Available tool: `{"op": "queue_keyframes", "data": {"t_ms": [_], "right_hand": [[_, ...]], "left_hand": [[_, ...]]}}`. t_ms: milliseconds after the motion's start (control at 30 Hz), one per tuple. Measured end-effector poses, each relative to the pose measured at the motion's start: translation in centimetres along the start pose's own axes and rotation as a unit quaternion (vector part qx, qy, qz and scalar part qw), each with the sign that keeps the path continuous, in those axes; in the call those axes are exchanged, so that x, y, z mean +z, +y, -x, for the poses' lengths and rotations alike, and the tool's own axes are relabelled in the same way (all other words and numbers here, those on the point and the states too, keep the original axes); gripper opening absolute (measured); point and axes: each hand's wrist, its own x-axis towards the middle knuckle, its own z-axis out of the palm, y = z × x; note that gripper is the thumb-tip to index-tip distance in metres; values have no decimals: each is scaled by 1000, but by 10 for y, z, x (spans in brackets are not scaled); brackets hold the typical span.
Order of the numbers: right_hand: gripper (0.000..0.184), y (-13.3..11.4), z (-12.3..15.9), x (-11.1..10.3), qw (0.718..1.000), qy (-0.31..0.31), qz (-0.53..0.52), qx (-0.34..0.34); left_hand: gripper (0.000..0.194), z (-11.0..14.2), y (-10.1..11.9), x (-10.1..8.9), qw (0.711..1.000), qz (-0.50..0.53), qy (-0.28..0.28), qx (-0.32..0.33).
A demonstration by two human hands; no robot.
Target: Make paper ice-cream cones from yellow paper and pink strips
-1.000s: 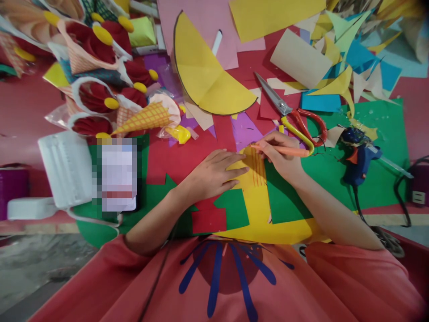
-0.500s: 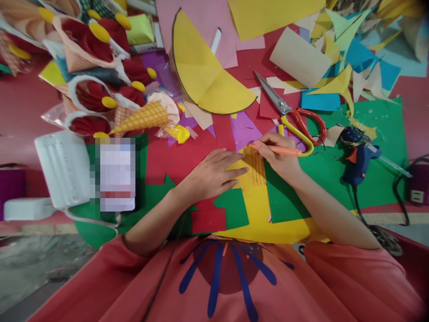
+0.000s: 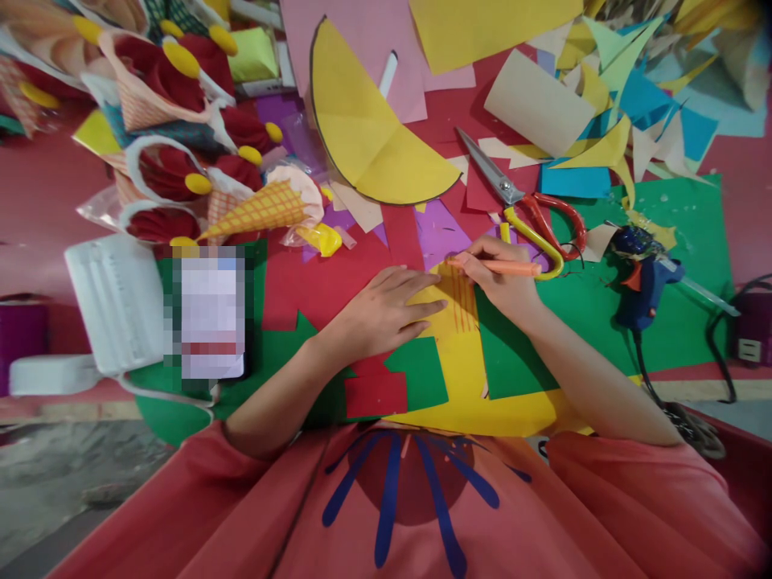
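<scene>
My right hand (image 3: 503,277) is closed around an orange marker (image 3: 512,267), its tip down on a yellow sheet of paper (image 3: 453,354). Several thin orange lines run side by side on that sheet, left of the hand. My left hand (image 3: 395,310) lies with fingers spread over the sheet's left part and holds nothing. Just beyond my right hand are scissors (image 3: 510,191) with red and yellow handles. A yellow fan-shaped paper (image 3: 379,137) with a dark outline lies further up. Left of it is a paper cone (image 3: 262,211) with an orange grid and a pale pink top.
Decorated cones (image 3: 162,88) crowd the upper left. A white box-shaped device (image 3: 114,305) and a phone (image 3: 211,314) with a blurred screen lie at left. On the right, a blue glue gun (image 3: 648,293) rests on green paper (image 3: 693,241). A beige cardboard roll (image 3: 539,103) and paper scraps fill the upper right.
Hardly anything differs. Both hands keep their places, the marker tip staying near the top of the orange lines; the whole view shifts very slightly.
</scene>
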Motion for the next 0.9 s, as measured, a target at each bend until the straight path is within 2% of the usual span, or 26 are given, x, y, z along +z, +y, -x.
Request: {"op": "queue_keyframes", "data": {"t_ms": [233, 400, 633, 900], "right_hand": [[20, 0, -2, -1, 998, -23, -59, 8], [24, 1, -1, 0, 994, -9, -99, 37], [27, 1, 1, -1, 998, -2, -52, 21], [19, 2, 0, 2, 1000, -16, -24, -3]], "left_hand": [[29, 0, -1, 1, 1000, 2, -2, -2], [29, -1, -1, -1, 1000, -14, -23, -8], [31, -3, -3, -2, 998, -37, -19, -49], [33, -3, -2, -2, 997, -38, -32, -55]]}}
